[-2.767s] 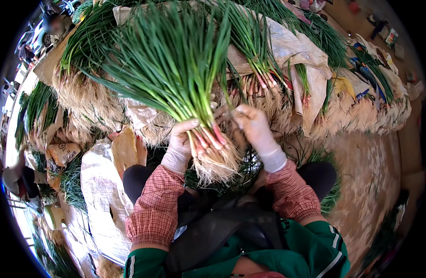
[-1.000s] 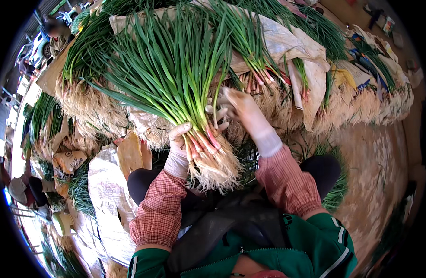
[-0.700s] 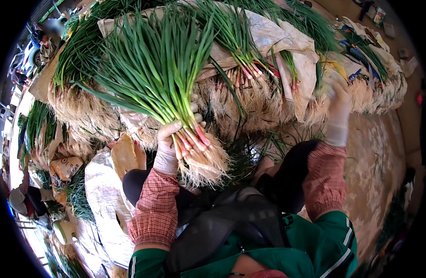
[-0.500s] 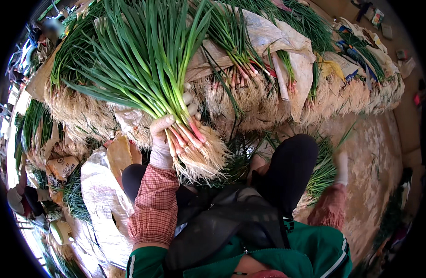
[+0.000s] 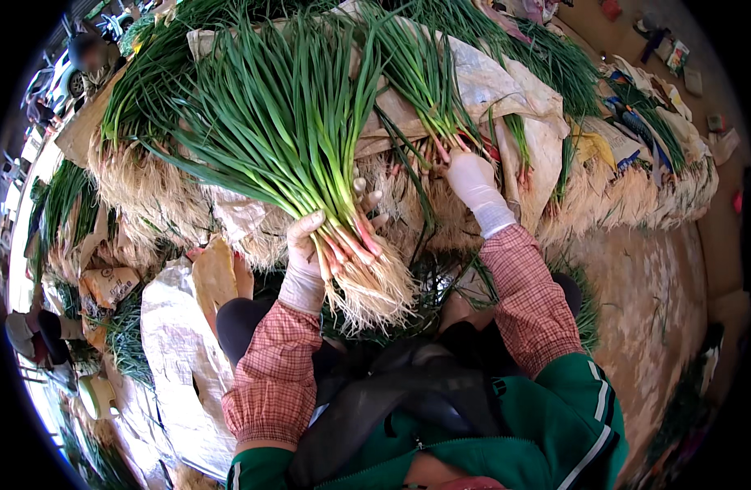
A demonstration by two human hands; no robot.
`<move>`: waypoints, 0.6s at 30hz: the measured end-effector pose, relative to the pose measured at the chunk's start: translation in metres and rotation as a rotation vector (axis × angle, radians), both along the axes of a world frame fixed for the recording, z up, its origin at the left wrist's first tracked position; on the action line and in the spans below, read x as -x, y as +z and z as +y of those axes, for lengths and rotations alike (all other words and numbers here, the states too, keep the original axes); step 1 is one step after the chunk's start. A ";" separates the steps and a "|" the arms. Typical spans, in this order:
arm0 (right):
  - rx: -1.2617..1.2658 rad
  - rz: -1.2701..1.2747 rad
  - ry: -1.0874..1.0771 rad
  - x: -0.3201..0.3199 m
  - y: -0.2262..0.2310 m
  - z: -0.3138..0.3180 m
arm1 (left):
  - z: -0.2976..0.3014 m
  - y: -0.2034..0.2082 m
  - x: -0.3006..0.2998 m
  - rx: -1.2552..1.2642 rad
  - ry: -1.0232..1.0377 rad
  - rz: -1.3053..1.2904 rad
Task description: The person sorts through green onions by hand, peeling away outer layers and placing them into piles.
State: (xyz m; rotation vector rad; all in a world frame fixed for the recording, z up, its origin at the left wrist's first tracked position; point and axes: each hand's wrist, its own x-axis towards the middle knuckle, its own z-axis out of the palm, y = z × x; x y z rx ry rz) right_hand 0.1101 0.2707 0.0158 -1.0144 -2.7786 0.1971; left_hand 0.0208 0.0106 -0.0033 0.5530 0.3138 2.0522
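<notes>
My left hand, in a pale glove, wraps round the lower stems of a thick bunch of spring onions. Their long green leaves fan away from me, and their reddish stem ends and pale roots hang toward my lap. To the right, my gloved right hand is closed at the reddish stem bases of a smaller clump of spring onions lying on the pile. The back of the hand hides most of its fingers. Dirty pale sheeting lies under this clump.
A long heap of spring onions, roots facing me, runs across in front. More leaves lie by my right knee on the wet brown floor. White sacking is at my left. Another person is at the far left edge.
My right hand has come up from the floor beside my right knee to the smaller clump on the pile. My left hand still holds its bunch, a little lower and farther right in view.
</notes>
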 end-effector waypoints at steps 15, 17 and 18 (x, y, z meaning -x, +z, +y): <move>1.421 0.633 0.132 0.011 -0.004 -0.094 | -0.002 -0.005 0.001 0.033 -0.043 0.009; 1.759 0.769 0.194 0.024 -0.001 -0.107 | -0.003 -0.003 -0.004 0.057 0.049 -0.029; 1.904 0.851 0.118 0.020 0.003 -0.115 | -0.002 -0.004 -0.007 0.065 0.090 -0.054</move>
